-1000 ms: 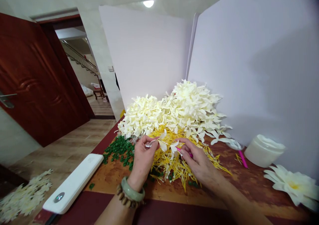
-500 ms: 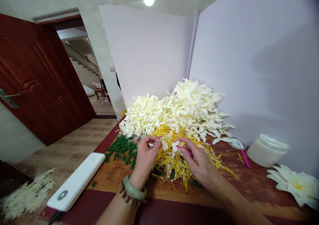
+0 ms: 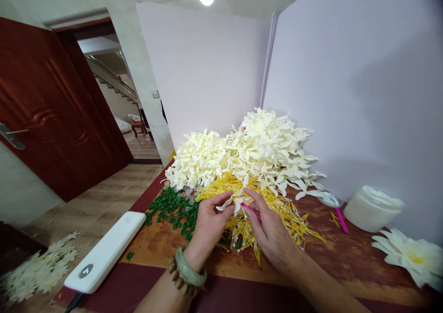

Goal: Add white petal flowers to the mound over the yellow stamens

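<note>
Biggest thing here is the pair of tall, smooth white panels [image 3: 207, 73] standing behind everything, probably as a backstop for the loose stuff. They rise at the back of a blotchy brown tabletop [image 3: 349, 253] with dark red edging. Against them sits a big heap of creamy-white, thin-looking petals [image 3: 221, 158], then a tangle of skinny yellow strands [image 3: 290, 223] closer in, then a patch of little green pieces [image 3: 166, 218] off left. Kept apart like that, I'd guess for easy picking.

Long white plastic-looking device [image 3: 107, 250] is out at the left edge, likely so its cable hangs clear. Big white open flower [image 3: 410, 257] and squat whitish jar [image 3: 374, 211] sit far right, out of elbow range imo.

Left hand [image 3: 212, 218] is pinched closed on a small white petal piece [image 3: 238, 204], right above the yellow strands, presumably to steady it. Right hand [image 3: 273, 234] is curled closed round a slim pink stick-like tool [image 3: 247, 208], held pen-style, I'd say for control. Can't tell if its fingertips grip the petal too.
</note>
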Demonstrator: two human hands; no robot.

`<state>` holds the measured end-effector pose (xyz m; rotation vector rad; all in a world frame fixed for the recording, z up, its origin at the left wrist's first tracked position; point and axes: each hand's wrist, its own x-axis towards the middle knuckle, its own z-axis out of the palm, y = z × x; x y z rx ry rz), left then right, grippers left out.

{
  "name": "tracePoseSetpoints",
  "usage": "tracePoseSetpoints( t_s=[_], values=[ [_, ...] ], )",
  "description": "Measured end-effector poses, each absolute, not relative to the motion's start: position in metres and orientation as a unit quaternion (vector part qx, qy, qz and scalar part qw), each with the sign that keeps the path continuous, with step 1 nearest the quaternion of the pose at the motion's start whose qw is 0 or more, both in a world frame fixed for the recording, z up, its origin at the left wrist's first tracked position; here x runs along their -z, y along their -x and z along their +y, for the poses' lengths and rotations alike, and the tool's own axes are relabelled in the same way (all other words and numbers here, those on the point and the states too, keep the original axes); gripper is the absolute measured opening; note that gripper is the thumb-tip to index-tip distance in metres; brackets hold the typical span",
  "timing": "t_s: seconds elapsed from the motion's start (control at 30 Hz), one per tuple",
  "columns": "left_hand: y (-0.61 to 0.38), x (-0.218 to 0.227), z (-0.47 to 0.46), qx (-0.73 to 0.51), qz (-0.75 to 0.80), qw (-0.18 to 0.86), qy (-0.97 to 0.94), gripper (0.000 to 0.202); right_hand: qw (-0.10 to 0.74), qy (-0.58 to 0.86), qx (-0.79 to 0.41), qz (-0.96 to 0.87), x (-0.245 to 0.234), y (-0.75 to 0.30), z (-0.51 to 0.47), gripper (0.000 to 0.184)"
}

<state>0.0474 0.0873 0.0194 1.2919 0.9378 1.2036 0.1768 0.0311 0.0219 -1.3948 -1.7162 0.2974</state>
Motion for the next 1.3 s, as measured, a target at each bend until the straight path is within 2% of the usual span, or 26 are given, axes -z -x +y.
tracePoseSetpoints(
  t_s=[0.3, 0.8, 1.0, 1.13, 1.3],
  values=[
    [-0.049, -0.017, 0.088, -0.518, 0.369, 0.536, -0.555, 0.025, 0.431, 0.567, -0.119, -0.692, -0.020, -0.175, 0.030, 0.044],
    [-0.053, -0.015, 0.082, -0.511, 0.363, 0.541, -0.561, 0.021, 0.430, 0.565, -0.124, -0.694, -0.017, -0.175, 0.032, 0.042],
    [-0.059, -0.009, 0.073, -0.494, 0.362, 0.515, -0.600, 0.023, 0.461, 0.539, -0.124, -0.694, -0.010, -0.175, 0.035, 0.042],
    [-0.059, -0.013, 0.072, -0.475, 0.326, 0.570, -0.586, 0.023, 0.473, 0.546, -0.157, -0.673, -0.009, -0.177, 0.036, 0.040],
    [-0.051, -0.024, 0.078, -0.515, 0.327, 0.662, -0.436, 0.015, 0.488, 0.550, -0.198, -0.648, -0.014, -0.180, 0.035, 0.040]
  ],
)
